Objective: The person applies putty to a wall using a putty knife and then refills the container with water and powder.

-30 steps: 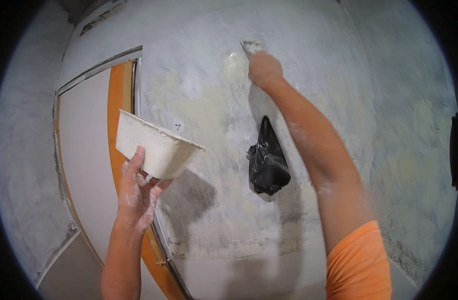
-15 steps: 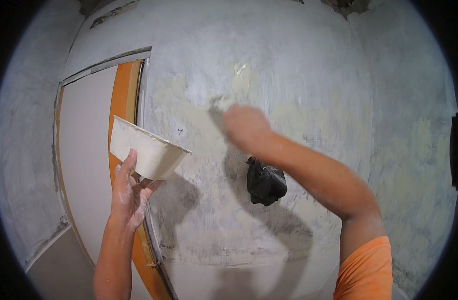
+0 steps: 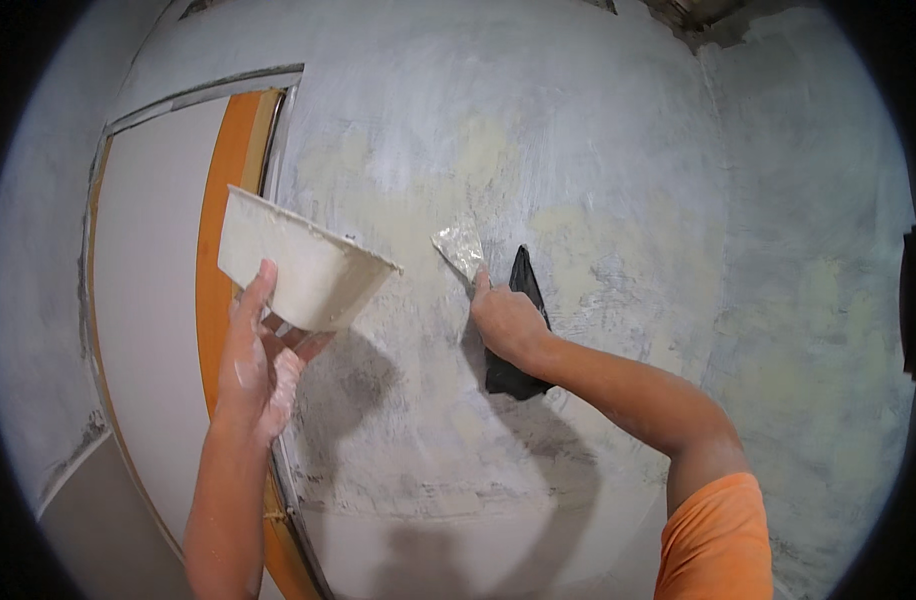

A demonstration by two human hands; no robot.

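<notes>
My left hand [image 3: 263, 365] holds up a white plastic tub [image 3: 293, 260], thumb on its near side and fingers curled beneath. Its inside is out of sight; whitish paste crusts the rim. My right hand [image 3: 515, 325] is closed round a putty knife [image 3: 461, 246], whose wide metal blade points up and left and is smeared with pale paste. The blade lies at or very near the grey wall [image 3: 618, 150], which bears patches of cream-coloured filler; whether it touches I cannot tell. Filler also smudges my left palm and wrist.
A black plastic bag or cover [image 3: 518, 380] hangs on the wall, partly behind my right hand. At left stands a white door [image 3: 158, 260] with an orange edge strip [image 3: 228, 180]. Pale tiles [image 3: 118, 520] line the lower wall. A wall corner rises at right.
My right hand has come down with the putty knife, whose blade now shows clearly. The tub sits slightly higher in view. More of the black plastic shows above my hand.
</notes>
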